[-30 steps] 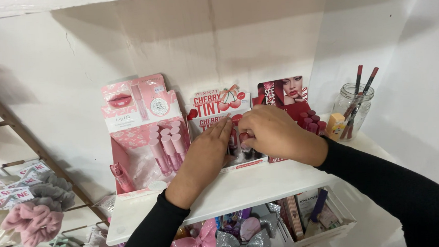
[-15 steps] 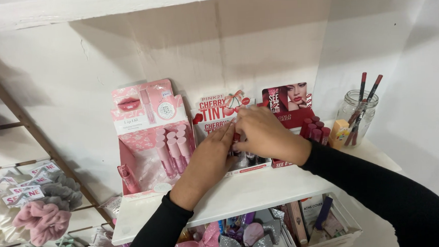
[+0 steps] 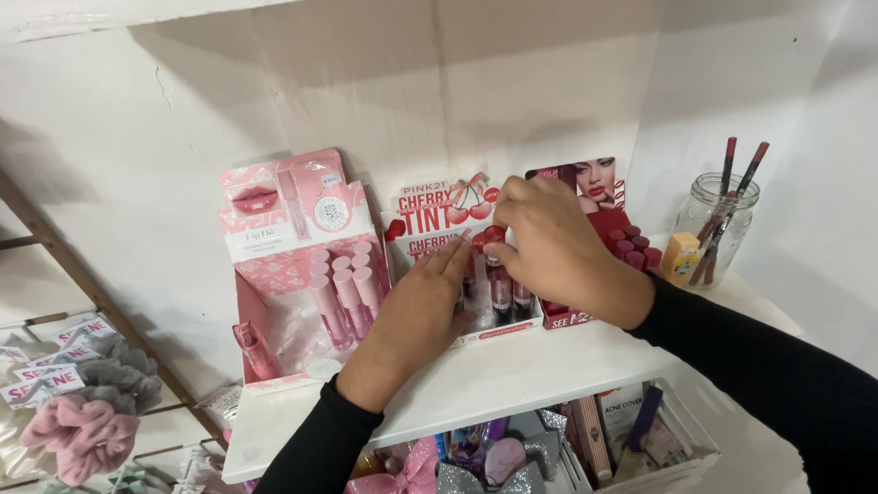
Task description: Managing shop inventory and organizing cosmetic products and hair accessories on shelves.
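Head view: pink glitter bows (image 3: 397, 490) in bin below white shelf (image 3: 526, 373). Left hand (image 3: 417, 313) flat, fingers extended, bracing front of white cardboard display tray (image 3: 493, 324), likely to steady it. Right hand (image 3: 554, 246) pinching red cap of slim dark-red lip tint tube (image 3: 499, 274); tube upright in tray, long axis vertical, cap up. Beyond: pink lip gloss display box (image 3: 294, 255), glass jar of pencils (image 3: 713, 228).

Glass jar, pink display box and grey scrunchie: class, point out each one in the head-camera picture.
glass jar (image 3: 715, 212), head view, on its clear front wall.
pink display box (image 3: 287, 220), head view, on its upright back card.
grey scrunchie (image 3: 125, 374), head view, on its gathered fabric, left rack.
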